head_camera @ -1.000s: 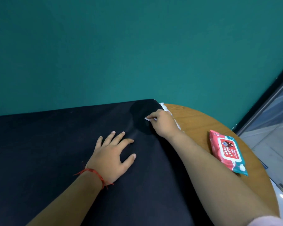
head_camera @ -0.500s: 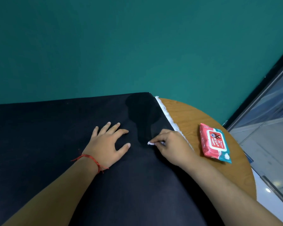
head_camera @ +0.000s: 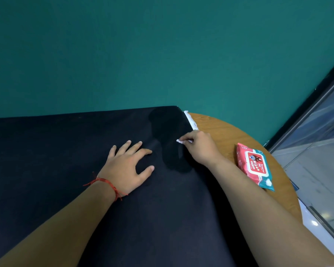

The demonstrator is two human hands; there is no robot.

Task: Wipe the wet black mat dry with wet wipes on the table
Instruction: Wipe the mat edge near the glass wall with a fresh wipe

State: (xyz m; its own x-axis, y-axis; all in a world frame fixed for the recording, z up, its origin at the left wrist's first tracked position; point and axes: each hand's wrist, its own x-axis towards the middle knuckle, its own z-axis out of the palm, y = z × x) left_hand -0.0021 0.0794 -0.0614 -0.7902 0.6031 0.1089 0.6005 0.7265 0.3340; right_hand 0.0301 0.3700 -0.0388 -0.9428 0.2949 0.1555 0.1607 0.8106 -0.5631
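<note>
Fingers of the right hand pinch a small white wipe on the dark wet spot at the far right of the black mat. The left hand lies flat on the mat, fingers spread apart. A pack of wipes sits on the round table, to the right.
</note>
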